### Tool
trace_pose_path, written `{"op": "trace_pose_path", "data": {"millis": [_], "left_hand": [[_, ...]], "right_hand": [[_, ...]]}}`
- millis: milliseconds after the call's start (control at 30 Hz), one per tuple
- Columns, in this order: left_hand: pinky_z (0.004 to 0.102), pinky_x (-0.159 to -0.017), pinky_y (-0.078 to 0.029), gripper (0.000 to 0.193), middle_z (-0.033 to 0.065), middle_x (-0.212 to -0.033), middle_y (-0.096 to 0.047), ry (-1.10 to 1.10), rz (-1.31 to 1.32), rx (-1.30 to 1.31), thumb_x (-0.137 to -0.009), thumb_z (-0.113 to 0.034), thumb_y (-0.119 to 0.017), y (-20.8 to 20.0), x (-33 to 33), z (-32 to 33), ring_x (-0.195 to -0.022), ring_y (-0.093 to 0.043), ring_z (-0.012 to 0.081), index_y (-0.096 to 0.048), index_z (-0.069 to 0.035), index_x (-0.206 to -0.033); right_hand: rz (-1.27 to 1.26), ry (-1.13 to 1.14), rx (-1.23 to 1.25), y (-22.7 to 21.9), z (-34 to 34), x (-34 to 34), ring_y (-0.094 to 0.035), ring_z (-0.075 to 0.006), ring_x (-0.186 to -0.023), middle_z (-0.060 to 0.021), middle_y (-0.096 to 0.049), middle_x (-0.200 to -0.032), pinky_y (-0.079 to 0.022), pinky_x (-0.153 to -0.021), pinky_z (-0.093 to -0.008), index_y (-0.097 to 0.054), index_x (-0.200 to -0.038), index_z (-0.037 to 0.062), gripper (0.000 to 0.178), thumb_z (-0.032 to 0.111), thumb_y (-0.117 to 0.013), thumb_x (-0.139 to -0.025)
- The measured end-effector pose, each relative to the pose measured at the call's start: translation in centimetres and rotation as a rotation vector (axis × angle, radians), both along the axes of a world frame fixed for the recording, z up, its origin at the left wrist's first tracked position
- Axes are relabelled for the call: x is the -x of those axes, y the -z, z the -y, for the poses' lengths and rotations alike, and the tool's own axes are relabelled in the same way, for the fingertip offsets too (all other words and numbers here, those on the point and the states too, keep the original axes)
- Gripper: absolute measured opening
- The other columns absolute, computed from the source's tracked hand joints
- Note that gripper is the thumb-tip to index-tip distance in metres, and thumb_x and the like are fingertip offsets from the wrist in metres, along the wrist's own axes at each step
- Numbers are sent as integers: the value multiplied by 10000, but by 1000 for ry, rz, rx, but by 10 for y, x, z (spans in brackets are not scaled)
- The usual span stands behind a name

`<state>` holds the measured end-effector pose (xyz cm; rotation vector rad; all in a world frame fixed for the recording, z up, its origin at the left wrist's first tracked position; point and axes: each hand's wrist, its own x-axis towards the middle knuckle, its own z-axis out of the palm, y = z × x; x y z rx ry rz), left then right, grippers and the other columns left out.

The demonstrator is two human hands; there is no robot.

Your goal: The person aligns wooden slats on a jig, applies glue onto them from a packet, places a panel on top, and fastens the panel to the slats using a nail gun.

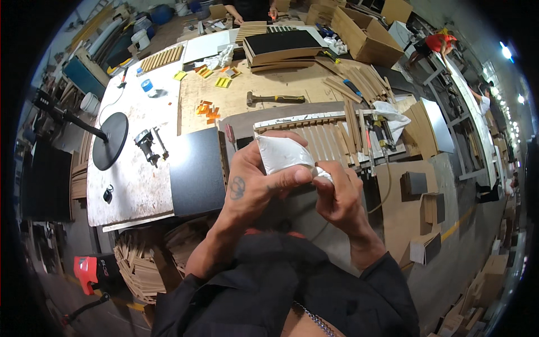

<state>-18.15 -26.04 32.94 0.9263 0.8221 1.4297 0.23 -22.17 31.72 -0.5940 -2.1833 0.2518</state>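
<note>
Basically both hands full on one item: left hand (252, 173) wrapped around a white pouch (283, 157), thumb pressed near its lower right end; right hand (341, 196) pinching the small twisted end, fingers closed tight on it. Pouch is held up in front of the chest, over the near edge of the workbench (132, 188), wide end pointing up and left. Just past the hands, a slatted panel (317, 140) with loose wood strips on its right side; dark board (196, 168) left of the left hand. Farther up, hammer (275, 100) lying sideways, handle to the right, orange pieces (208, 111) scattered left of it. Black-topped board stack (283, 46) beyond, open cardboard box (366, 36) to its right. Round black stand base (110, 143) far left. Co-worker (254, 8) across the bench, another person in red (438, 43) upper right.
</note>
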Motion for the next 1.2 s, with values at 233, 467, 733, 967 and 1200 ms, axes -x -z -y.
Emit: {"op": "trace_pose_path", "data": {"millis": [233, 467, 733, 967, 1200], "left_hand": [[198, -554, -460, 514, 27, -898, -676, 4, -3, -70, -735, -125, -888, 2, 0, 3, -680, -587, 60, -625, -19, -1163], [198, -582, -473, 549, 26, -932, -677, -14, -24, -62, -716, -101, -895, -1, -4, 4, -730, -601, 60, -621, -27, -1186], [313, -901, -504, 588, 72, -1107, -664, -54, -154, -123, -704, -122, -900, 2, -14, 6, -1000, -635, 170, -613, -22, -1208], [478, -1059, -361, 627, 166, -1445, -371, -336, -947, -188, -699, -190, -878, 34, -26, -4, -1321, -376, 405, -595, -147, -1257], [647, -1088, -197, 853, 237, -1570, -191, -317, -1341, -288, -684, -369, -854, 92, -11, -8, -1412, -240, 458, -478, -127, -1409]], "right_hand": [[-87, -36, 86, -5, -1, 4, -598, -254, -572, -58, -621, -803, -398, -544, -359, -611, -958, 43, 143, 137, -517, -1009], [-124, -20, 95, -8, -8, 4, -579, -272, -527, -83, -580, -654, -411, -522, -368, -624, -892, 58, 122, 107, -546, -973], [-278, -79, 567, -3, -2, 0, -585, -163, -564, -79, -612, -679, -433, -536, -322, -598, -833, 22, 170, 102, -522, -963], [-1100, -239, 1556, 36, -4, 20, -622, -145, -856, -70, -638, -1005, -502, -740, -243, -598, -1120, 11, 298, 191, -391, -1004], [-1353, -344, 1735, 106, -1, 51, -637, -260, -1082, -170, -621, -1224, -550, -898, -359, -454, -1407, 55, 510, 394, -444, -1026]]}}
